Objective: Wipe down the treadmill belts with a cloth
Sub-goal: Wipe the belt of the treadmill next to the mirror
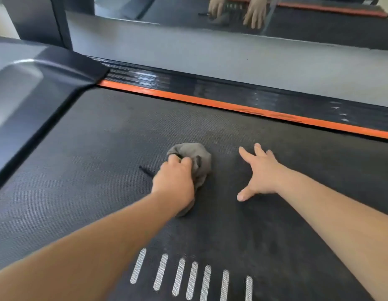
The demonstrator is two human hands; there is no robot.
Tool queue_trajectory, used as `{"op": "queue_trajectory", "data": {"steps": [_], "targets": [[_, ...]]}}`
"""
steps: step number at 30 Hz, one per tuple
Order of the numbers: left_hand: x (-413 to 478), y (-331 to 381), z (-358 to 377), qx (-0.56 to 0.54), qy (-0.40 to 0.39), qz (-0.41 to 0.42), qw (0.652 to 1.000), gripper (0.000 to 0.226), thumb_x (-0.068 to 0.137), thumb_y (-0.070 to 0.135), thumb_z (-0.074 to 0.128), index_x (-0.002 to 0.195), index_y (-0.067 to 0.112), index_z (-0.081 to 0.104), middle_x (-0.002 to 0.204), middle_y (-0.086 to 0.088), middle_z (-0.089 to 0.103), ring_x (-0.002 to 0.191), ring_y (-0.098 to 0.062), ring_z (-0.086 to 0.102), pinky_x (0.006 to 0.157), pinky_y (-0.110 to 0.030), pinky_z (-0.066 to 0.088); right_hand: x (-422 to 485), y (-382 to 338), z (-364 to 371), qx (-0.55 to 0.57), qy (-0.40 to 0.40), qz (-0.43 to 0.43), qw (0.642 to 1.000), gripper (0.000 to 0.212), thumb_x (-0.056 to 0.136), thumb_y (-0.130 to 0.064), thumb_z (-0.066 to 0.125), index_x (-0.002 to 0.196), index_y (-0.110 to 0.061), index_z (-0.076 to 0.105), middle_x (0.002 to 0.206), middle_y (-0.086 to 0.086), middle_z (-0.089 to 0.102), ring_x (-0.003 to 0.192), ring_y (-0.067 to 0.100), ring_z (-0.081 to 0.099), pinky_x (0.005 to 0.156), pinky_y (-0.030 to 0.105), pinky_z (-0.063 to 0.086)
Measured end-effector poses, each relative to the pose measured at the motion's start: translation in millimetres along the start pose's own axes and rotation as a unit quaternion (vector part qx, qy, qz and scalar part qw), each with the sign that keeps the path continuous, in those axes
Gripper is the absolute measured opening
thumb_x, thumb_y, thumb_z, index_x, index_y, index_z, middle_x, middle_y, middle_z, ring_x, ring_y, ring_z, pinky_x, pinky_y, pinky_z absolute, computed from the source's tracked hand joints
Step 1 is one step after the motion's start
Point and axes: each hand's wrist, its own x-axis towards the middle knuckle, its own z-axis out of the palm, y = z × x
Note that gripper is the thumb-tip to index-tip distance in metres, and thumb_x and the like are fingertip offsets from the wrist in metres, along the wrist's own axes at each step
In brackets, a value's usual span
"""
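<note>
A crumpled grey cloth (194,156) lies on the dark textured treadmill belt (101,148), near its middle. My left hand (173,183) grips the cloth from its near side, with the fingers curled into the fabric. My right hand (260,172) rests flat on the belt to the right of the cloth, its fingers spread and straight. A short dark mark or strap (146,171) shows on the belt just left of my left hand.
An orange strip (232,106) and a black ribbed side rail (210,88) border the belt's far edge. The grey motor cover (32,83) rises at the left. A mirror (232,16) beyond the grey floor reflects both hands. Several silver stripes (192,279) mark the near belt.
</note>
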Motion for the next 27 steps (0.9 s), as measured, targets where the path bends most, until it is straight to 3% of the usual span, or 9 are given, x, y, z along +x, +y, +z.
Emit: {"op": "queue_trajectory", "data": {"steps": [6, 8, 11, 13, 18, 20, 23, 25, 27], "targets": [[-2.2, -1.4, -2.4, 0.03, -0.05, 0.257, 0.965, 0.043, 0.097, 0.043, 0.054, 0.138, 0.031, 0.045, 0.125, 0.0, 0.041, 0.113, -0.026, 0.051, 0.087, -0.044, 0.054, 40.8, -7.7, -4.1, -0.028, -0.049, 0.021, 0.998, 0.166, 0.042, -0.06, 0.099, 0.156, -0.049, -0.022, 0.165, 0.001, -0.032, 0.151, 0.053, -0.017, 0.114, 0.074, 0.027], [30.5, -17.8, -11.8, 0.06, -0.032, 0.209, 0.976, 0.045, 0.1, 0.043, 0.052, 0.142, 0.03, 0.044, 0.125, -0.002, 0.044, 0.113, -0.027, 0.052, 0.086, -0.041, 0.052, 45.3, -5.5, 1.0, -0.019, -0.046, 0.023, 0.999, 0.165, 0.041, -0.061, 0.099, 0.153, -0.053, -0.022, 0.164, -0.004, -0.034, 0.151, 0.05, -0.02, 0.111, 0.075, 0.029], [64.8, -19.4, -16.1, -0.054, 0.037, -0.027, 0.998, 0.034, 0.1, 0.04, 0.056, 0.128, 0.022, 0.052, 0.127, -0.009, 0.047, 0.115, -0.037, 0.055, 0.091, -0.044, 0.048, 43.1, -2.8, 0.1, -0.005, -0.048, 0.018, 0.999, 0.162, 0.045, -0.059, 0.099, 0.153, -0.054, -0.021, 0.164, -0.006, -0.036, 0.151, 0.047, -0.023, 0.112, 0.077, 0.026], [60.1, 0.4, -6.4, -0.069, 0.065, -0.073, 0.993, 0.029, 0.099, 0.038, 0.057, 0.122, 0.021, 0.053, 0.13, -0.011, 0.048, 0.115, -0.038, 0.054, 0.091, -0.045, 0.048, 43.5, -4.0, 1.1, -0.002, -0.041, 0.021, 0.999, 0.161, 0.045, -0.058, 0.1, 0.153, -0.055, -0.02, 0.164, -0.007, -0.035, 0.152, 0.046, -0.024, 0.111, 0.078, 0.026], [-8.6, 36.8, 12.8, -0.031, -0.037, 0.2, 0.978, 0.045, 0.096, 0.045, 0.058, 0.138, 0.032, 0.047, 0.128, -0.002, 0.047, 0.115, -0.03, 0.055, 0.095, -0.043, 0.051, 41.6, 2.5, 5.1, 0.007, -0.008, 0.018, 1.0, 0.143, 0.062, -0.045, 0.095, 0.153, -0.059, -0.014, 0.165, -0.011, -0.03, 0.154, 0.043, -0.016, 0.111, 0.074, 0.031], [8.3, 15.2, 0.3, 0.003, -0.068, 0.221, 0.973, 0.044, 0.098, 0.044, 0.058, 0.138, 0.033, 0.045, 0.127, -0.001, 0.046, 0.114, -0.028, 0.055, 0.091, -0.045, 0.052, 43.0, 1.0, 6.1, 0.009, -0.016, 0.023, 1.0, 0.147, 0.059, -0.045, 0.098, 0.153, -0.058, -0.015, 0.164, -0.011, -0.032, 0.153, 0.044, -0.019, 0.112, 0.074, 0.03], [55.6, -23.5, -22.9, 0.077, -0.019, 0.084, 0.993, 0.037, 0.1, 0.032, 0.055, 0.135, 0.027, 0.047, 0.126, -0.006, 0.045, 0.114, -0.034, 0.054, 0.088, -0.046, 0.052, 42.1, -3.8, 2.2, 0.007, -0.037, 0.032, 0.999, 0.161, 0.045, -0.058, 0.099, 0.152, -0.057, -0.021, 0.163, -0.009, -0.036, 0.152, 0.046, -0.024, 0.111, 0.076, 0.029], [70.2, -37.7, -27.5, 0.025, 0.024, -0.055, 0.998, 0.031, 0.101, 0.03, 0.054, 0.129, 0.02, 0.049, 0.128, -0.011, 0.046, 0.113, -0.038, 0.056, 0.085, -0.045, 0.05, 40.9, -4.6, 2.7, 0.008, -0.037, 0.031, 0.999, 0.16, 0.046, -0.058, 0.099, 0.152, -0.056, -0.021, 0.163, -0.008, -0.036, 0.151, 0.046, -0.024, 0.111, 0.076, 0.029], [63.1, -26.5, -18.6, 0.005, 0.047, -0.08, 0.996, 0.029, 0.1, 0.031, 0.056, 0.126, 0.02, 0.05, 0.127, -0.01, 0.047, 0.111, -0.036, 0.056, 0.079, -0.041, 0.046, 42.0, -5.1, 3.2, 0.001, -0.032, 0.032, 0.999, 0.16, 0.047, -0.057, 0.099, 0.153, -0.055, -0.021, 0.163, -0.007, -0.035, 0.151, 0.046, -0.024, 0.111, 0.077, 0.029]]}}
